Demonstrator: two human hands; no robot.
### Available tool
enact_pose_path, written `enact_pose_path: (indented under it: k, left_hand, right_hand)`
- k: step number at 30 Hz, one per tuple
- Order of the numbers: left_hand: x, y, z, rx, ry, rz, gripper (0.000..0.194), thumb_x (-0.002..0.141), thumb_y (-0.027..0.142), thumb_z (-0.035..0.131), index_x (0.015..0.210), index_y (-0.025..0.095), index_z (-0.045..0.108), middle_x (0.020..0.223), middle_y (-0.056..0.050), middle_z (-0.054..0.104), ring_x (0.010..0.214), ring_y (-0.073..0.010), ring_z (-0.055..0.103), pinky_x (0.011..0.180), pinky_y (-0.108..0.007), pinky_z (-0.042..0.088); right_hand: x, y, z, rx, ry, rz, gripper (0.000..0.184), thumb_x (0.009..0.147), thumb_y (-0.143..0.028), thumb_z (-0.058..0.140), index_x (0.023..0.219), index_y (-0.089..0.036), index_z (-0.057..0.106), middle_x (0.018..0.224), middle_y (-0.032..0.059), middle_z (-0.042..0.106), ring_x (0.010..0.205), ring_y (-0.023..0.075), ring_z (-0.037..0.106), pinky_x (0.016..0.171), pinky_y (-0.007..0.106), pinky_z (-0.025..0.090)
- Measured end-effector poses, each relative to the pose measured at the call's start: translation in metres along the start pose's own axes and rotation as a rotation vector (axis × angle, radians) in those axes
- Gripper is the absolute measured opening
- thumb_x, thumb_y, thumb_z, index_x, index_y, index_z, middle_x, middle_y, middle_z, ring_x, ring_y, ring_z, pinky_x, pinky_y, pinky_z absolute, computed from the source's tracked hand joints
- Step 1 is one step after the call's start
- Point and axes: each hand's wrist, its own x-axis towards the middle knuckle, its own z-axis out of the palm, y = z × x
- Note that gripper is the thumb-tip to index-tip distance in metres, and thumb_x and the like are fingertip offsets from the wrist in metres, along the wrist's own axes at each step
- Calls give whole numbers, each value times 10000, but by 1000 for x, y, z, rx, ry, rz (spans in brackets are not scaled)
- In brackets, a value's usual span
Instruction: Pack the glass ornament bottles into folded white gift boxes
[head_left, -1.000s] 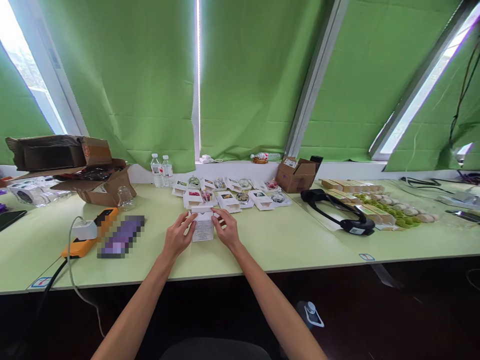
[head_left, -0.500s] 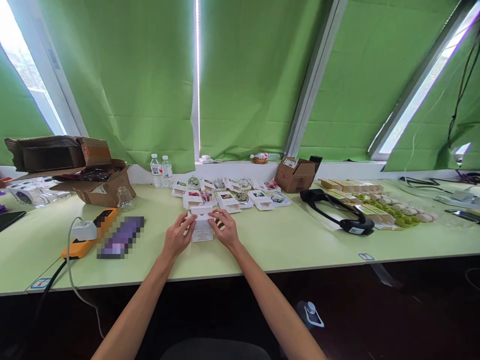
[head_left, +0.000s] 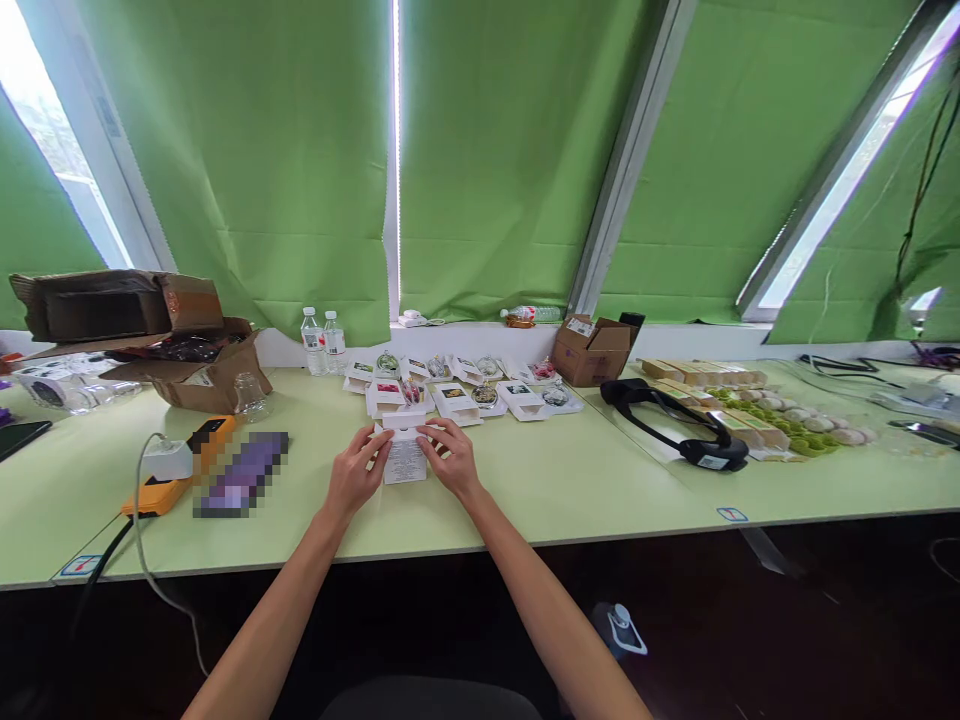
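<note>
A small white box (head_left: 406, 458) with printed text on its top face lies on the pale green table (head_left: 570, 480) right in front of me. My left hand (head_left: 355, 470) grips its left side with bent fingers. My right hand (head_left: 450, 456) holds its right side, fingers curled over the top edge. Just behind the box lie several open white boxes (head_left: 455, 398) with small pictures on them and round glass pieces among them.
At the left are an orange power strip (head_left: 180, 462) with a white plug, a glass jar (head_left: 250, 393), two water bottles (head_left: 324, 340) and open cardboard boxes (head_left: 187, 365). A small cardboard box (head_left: 592, 350), a black headset (head_left: 679, 425) and rows of green and beige balls (head_left: 795, 420) lie at the right.
Almost nothing has moved. My fingers have shifted slightly on the white box and both hands still hold it in the same spot.
</note>
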Motion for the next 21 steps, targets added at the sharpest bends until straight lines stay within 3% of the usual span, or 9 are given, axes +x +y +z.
enact_pose_path:
  k: [21]
  left_hand:
    - [1,2,-1,-54,-13,-16,250,940,306,461,1129,247,614,1110,-82,592,869,-152,650,691,-248,542]
  right_hand:
    - [-1,1,1,-22,-11,-7,246,875,-366,564,1039,-257,710,1068,66,618,636,97,594,534,225,552]
